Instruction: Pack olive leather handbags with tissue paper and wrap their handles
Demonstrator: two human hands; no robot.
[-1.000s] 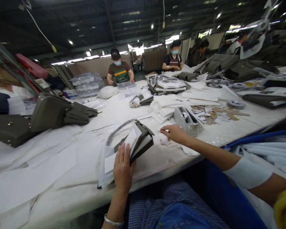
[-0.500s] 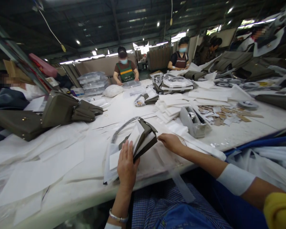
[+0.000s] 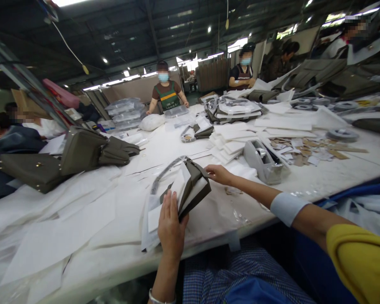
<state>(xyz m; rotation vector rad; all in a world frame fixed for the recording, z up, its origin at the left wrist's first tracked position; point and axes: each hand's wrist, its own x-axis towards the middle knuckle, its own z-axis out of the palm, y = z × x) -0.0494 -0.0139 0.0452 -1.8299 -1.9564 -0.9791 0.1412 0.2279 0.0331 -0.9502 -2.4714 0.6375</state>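
A small olive-grey handbag (image 3: 194, 192) stands tilted on the table near its front edge, with white sheets of padding (image 3: 181, 182) tucked about it. Its handle (image 3: 164, 169), wrapped in clear or grey film, arches out on the far left side. My left hand (image 3: 171, 223) grips the bag's near left side, fingers flat over the white padding and thumb against the dark side. At the bag's upper right edge is my right hand (image 3: 220, 174), its fingers pinched together on the edge of the bag; the fingertips are partly hidden.
A grey tape dispenser (image 3: 262, 162) stands to the right, beside stacked white foam sheets (image 3: 229, 141) and paper scraps (image 3: 307, 150). More olive bags (image 3: 82, 154) lie at the left. Film-wrapped bags (image 3: 231, 109) sit farther back. Two masked co-workers face me across the table (image 3: 114, 253).
My right hand has moved in from just beside the bag to its upper right edge. My left hand keeps its hold. The view has shifted slightly.
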